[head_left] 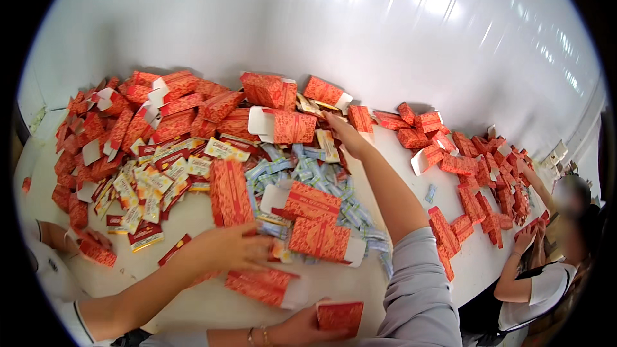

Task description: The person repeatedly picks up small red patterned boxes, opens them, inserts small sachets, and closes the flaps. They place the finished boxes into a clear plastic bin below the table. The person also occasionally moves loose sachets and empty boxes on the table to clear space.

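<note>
My left hand [302, 329], with bracelets on its wrist, is at the near edge, closed around a red patterned box [339, 319]. My right arm reaches far across the table. Its hand [345, 133] has fingers stretched out at the small gold-and-brown sachets [311, 106] behind a red carton with a white flap [294, 127]. Below that carton lies a heap of light-blue wrapped sticks [308, 170]. Several open red cartons [318, 239] lie on this heap, and a blurred one [262, 286] is nearer to me.
At left, a co-worker's hand [241, 249] reaches over the cartons; their other hand [96, 239] holds a red box. Yellow-and-red sachets [154, 183] and piled red cartons [173, 125] lie there. More cartons [472, 170] stretch right, towards other people [530, 283]. A white wall [257, 19] closes the back.
</note>
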### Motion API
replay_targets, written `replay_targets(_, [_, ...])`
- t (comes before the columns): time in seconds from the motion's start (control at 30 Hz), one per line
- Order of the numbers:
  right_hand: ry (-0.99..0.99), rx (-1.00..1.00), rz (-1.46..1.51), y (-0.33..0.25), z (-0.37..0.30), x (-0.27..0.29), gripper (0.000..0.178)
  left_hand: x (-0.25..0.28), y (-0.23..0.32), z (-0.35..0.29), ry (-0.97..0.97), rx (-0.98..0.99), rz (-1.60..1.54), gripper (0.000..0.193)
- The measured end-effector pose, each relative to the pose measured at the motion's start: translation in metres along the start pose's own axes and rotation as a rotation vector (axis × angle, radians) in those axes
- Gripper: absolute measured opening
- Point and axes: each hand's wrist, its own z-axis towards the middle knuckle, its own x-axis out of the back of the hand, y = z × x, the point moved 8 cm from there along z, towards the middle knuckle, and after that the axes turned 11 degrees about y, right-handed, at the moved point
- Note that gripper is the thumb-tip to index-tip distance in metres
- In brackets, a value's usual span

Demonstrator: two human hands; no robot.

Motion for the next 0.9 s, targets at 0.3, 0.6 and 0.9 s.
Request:
replay_targets(0.3, [0.096,0.068,-0.360,-0.110,-0.225,0.017,0.062,-0.007,-0.015,-0.026,0.083,-0.183,0.059,0.054])
replay_targets(0.6, [0.014,0.327,0.109,-0.108,-0.524,-0.088,0.061,-0.006,0.023,-0.074,0.165,-0.591,0.371,0.056])
replay_targets(0.9, [0.065,0.464,-0.456,-0.097,-0.537,-0.090,0.086,0.023,0.026,-0.102,0.175,-0.583,0.581,0.060])
